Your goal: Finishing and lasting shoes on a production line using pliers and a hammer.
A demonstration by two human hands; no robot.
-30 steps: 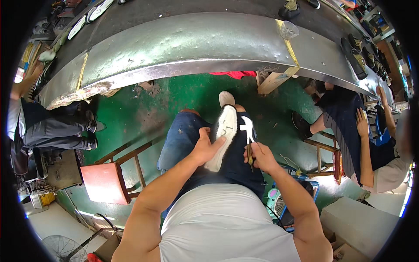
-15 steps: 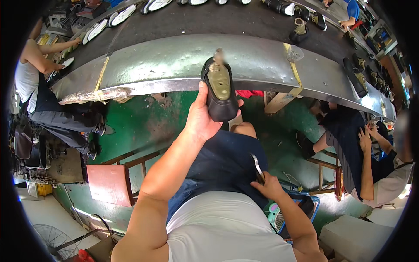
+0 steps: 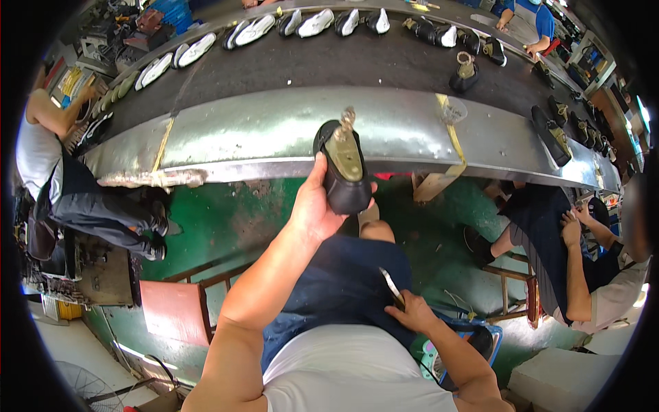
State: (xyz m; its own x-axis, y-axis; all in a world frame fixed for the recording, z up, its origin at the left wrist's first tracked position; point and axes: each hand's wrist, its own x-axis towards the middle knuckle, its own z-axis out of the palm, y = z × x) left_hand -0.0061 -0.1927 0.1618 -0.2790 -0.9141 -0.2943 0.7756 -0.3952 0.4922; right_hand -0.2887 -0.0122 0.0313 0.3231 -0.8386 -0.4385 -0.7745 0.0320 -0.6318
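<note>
Held up in front of the metal bench edge is a black shoe (image 3: 348, 196) on an olive-green shoe last (image 3: 343, 159). My left hand (image 3: 317, 211) is closed round it from below, thumb along its left side and fingertips showing at its right. A blurred fitting sticks up from the top of the last. Over my dark apron (image 3: 329, 275), lower and to the right, my right hand (image 3: 414, 314) is closed round a slim tool (image 3: 389, 281) with a bright metal end and a darker handle. The tool points up and left, apart from the shoe; its exact kind is unclear.
A dark conveyor belt (image 3: 261, 69) runs behind the metal ledge (image 3: 274, 130), carrying white-and-black shoes (image 3: 255, 27). Another shoe on a last (image 3: 465, 74) stands at the right. People work at left, right and far right. A brown-topped stool (image 3: 174, 310) stands at lower left.
The view has tilted up, showing more of the belt. My left hand still holds the shoe on its last. The right hand and tool have shifted slightly left and turned a little.
</note>
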